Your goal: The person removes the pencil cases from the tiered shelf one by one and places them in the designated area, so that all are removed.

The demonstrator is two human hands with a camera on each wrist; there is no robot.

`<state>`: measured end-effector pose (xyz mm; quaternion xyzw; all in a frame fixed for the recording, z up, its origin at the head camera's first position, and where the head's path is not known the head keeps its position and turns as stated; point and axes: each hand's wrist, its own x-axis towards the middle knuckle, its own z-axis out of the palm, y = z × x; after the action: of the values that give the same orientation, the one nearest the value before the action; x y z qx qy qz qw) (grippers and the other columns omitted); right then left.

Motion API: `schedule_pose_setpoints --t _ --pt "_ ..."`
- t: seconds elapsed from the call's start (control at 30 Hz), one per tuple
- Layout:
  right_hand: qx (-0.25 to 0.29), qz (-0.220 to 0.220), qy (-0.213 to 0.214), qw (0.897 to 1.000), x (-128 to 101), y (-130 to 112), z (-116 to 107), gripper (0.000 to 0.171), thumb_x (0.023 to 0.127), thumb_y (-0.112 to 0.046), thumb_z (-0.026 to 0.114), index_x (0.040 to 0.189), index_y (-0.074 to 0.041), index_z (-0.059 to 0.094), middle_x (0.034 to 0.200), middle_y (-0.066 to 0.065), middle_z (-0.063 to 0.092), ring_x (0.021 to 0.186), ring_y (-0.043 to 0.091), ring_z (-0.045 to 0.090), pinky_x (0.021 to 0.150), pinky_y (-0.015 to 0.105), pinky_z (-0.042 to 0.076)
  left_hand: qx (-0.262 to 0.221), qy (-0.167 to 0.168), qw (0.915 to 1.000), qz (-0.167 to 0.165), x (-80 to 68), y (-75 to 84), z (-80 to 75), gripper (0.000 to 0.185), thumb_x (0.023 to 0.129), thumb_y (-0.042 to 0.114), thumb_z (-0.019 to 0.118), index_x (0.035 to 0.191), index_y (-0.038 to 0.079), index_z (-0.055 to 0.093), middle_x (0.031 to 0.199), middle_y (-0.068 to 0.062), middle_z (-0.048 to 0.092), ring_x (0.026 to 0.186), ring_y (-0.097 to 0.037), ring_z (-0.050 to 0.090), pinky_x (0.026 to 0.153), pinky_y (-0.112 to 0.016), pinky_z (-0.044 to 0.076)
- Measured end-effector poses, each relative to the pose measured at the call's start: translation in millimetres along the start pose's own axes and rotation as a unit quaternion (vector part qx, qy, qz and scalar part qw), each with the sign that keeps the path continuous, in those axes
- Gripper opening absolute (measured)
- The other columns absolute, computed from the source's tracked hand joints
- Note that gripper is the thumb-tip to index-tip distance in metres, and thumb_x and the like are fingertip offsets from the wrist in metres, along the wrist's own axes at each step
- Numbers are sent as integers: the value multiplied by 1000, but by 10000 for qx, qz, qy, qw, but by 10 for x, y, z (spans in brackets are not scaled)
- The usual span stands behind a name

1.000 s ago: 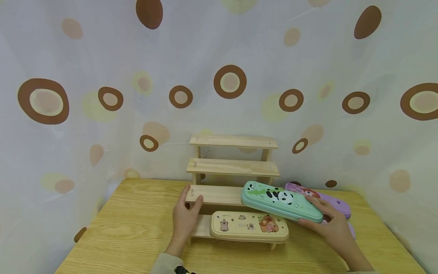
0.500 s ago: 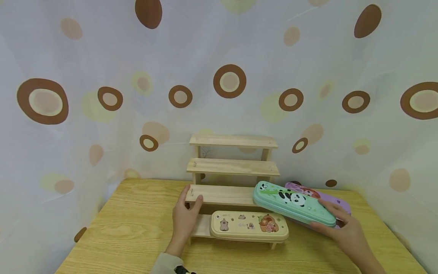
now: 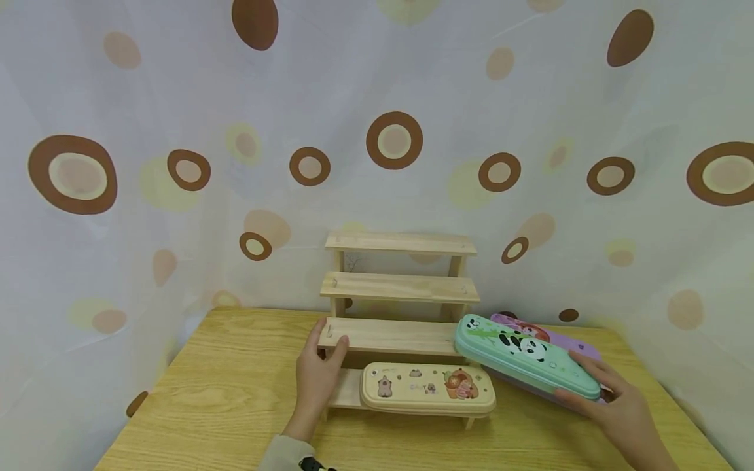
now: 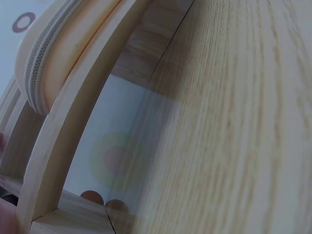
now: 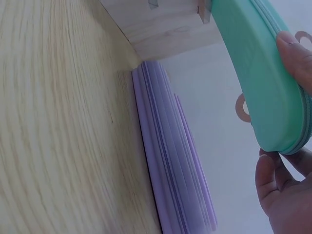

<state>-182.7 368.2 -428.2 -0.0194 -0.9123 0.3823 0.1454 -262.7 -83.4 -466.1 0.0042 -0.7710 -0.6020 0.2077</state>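
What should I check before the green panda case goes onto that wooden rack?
1. Grip on the mint-green panda pencil case: the right hand holds its near end, thumb on top in the right wrist view. Ok.
2. Case clear of the table: it is tilted above the purple pencil case. Ok.
3. Stepped wooden rack steadied: the left hand grips its second step at the left end. Ok.
4. Free shelf: the upper three steps are bare; the cream pencil case fills the lowest. Ok.
5. Zip closed on the green case: cannot tell.
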Motion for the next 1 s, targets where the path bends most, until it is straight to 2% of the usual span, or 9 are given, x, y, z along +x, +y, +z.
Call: schedule_pose_setpoints --t 0.07,0.13,0.2,0.33,0.47,0.77,0.83,1.0 --pt "-44 29 -7 10000 -11 26 -32 70 76 -37 72 138 -33 39 141 18 31 115 -1 29 70 0 31 10 9 10000 -3 4 2 0 63 82 49 61 136 25 40 133 -4 45 119 -21 43 93 -41 40" --pt "-49 26 17 10000 -27 52 -58 70 77 -37 72 138 -32 39 141 13 32 110 -8 28 70 -1 31 24 7 10000 12 8 -4 1 64 82 49 61 137 25 40 134 -4 45 119 -21 43 93 -41 40" --pt "-33 -8 75 10000 -43 81 -85 69 77 -35 72 138 -31 40 140 7 36 108 -10 29 71 0 32 21 5 10000 17 9 -1 -1 64 82 49 61 137 25 40 134 -4 44 120 -21 43 93 -41 40" --pt "-10 169 23 9999 -94 151 -138 68 78 -37 71 138 -31 40 136 -3 38 107 -8 31 69 1 33 19 -7 10000 11 6 5 -3 63 82 48 61 137 25 40 134 -4 44 120 -22 43 93 -41 40" --pt "-168 530 -47 9984 -140 225 -196 68 79 -43 68 139 -34 37 138 -1 37 104 -5 31 65 3 34 21 -25 10000 -40 -1 8 -4 63 82 49 61 137 26 39 134 -4 45 120 -22 43 93 -41 40" --pt "-205 763 319 9964 -214 367 -239 69 76 -44 70 137 -33 40 129 -18 41 99 -14 31 62 6 37 18 -2 10000 -12 2 3 2 62 83 47 61 137 26 40 133 -4 45 119 -21 43 93 -40 40" --pt "-222 815 343 9958 -219 411 -240 70 75 -45 70 137 -33 41 127 -16 44 96 -15 32 62 5 38 28 8 10000 24 2 -5 4 61 83 46 61 137 26 40 133 -3 45 119 -21 43 93 -40 40" --pt "-505 949 163 9941 -220 509 -232 74 72 -50 70 137 -30 41 132 12 44 91 -13 33 60 7 40 66 38 9999 148 0 -23 6 61 84 45 61 137 24 40 134 -5 44 119 -23 44 91 -41 41"
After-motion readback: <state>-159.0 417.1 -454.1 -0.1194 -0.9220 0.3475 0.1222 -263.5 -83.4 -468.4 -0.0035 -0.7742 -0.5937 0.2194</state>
